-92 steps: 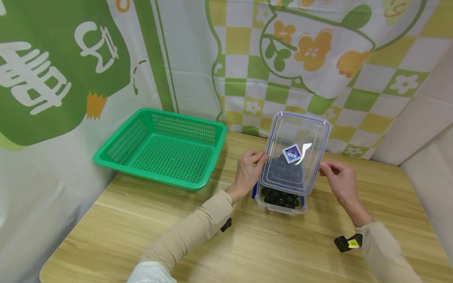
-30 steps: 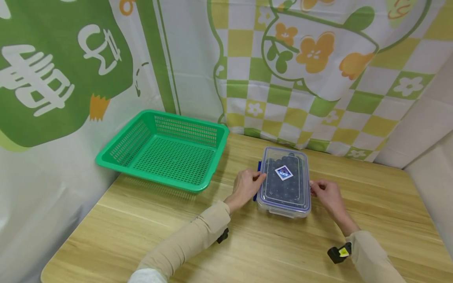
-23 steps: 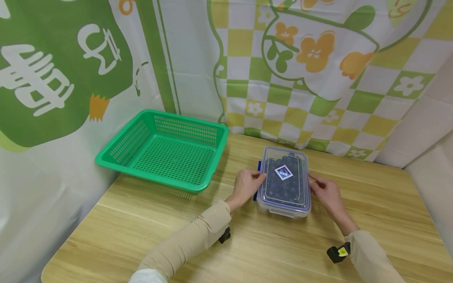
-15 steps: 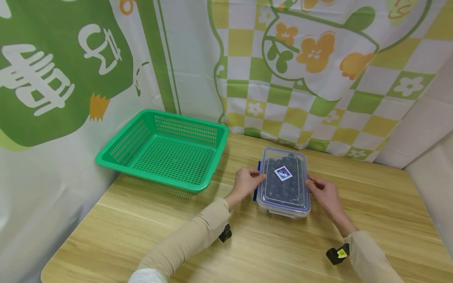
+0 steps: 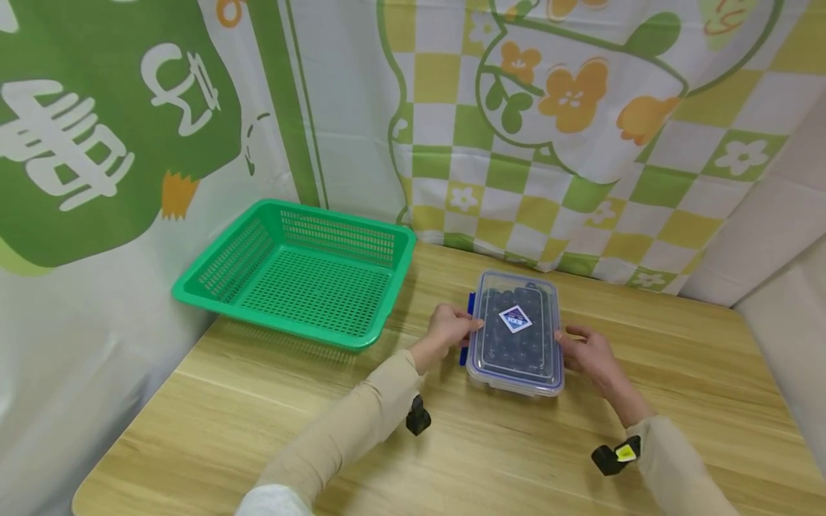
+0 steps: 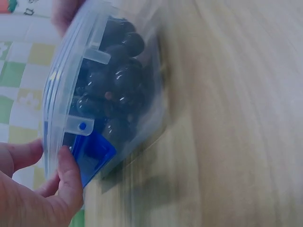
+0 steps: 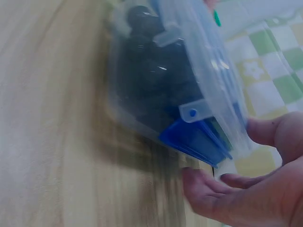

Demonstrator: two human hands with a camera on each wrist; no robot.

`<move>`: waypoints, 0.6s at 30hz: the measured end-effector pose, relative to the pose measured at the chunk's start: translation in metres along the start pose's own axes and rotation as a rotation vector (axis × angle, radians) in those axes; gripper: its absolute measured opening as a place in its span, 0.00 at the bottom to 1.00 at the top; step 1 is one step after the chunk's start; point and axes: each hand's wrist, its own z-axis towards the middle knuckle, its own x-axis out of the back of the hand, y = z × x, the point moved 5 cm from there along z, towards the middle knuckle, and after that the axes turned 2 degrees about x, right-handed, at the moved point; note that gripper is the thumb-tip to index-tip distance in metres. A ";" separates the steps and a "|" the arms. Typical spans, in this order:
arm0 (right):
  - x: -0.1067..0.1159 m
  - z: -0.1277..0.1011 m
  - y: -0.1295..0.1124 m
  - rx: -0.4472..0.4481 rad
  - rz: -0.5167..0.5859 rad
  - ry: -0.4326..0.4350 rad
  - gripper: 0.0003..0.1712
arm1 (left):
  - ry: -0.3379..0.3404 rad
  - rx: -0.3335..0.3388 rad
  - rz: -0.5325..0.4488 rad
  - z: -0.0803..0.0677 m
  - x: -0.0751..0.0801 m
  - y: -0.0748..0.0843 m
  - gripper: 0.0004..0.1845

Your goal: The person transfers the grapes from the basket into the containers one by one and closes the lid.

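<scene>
Since the lidded clear box (image 5: 514, 332) of dark berries, near the table's (image 5: 258, 401) far edge, looks stiff, slick and weighty, keep your left hand (image 5: 445, 328) and right hand (image 5: 589, 355) curled around its long sides by the blue clips (image 6: 92, 153).

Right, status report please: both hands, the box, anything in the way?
Left hand and right hand touch the side clips. Clear lidded box of dark berries sits on the table. Green basket stands apart, left.

Both hands' fingers (image 5: 467, 324) flank a lidded box (image 5: 514, 333) beside a green basket (image 5: 303, 271).
</scene>
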 end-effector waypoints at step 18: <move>0.012 0.012 0.011 -0.180 0.053 -0.164 0.62 | -0.068 0.108 0.025 0.001 0.000 0.003 0.09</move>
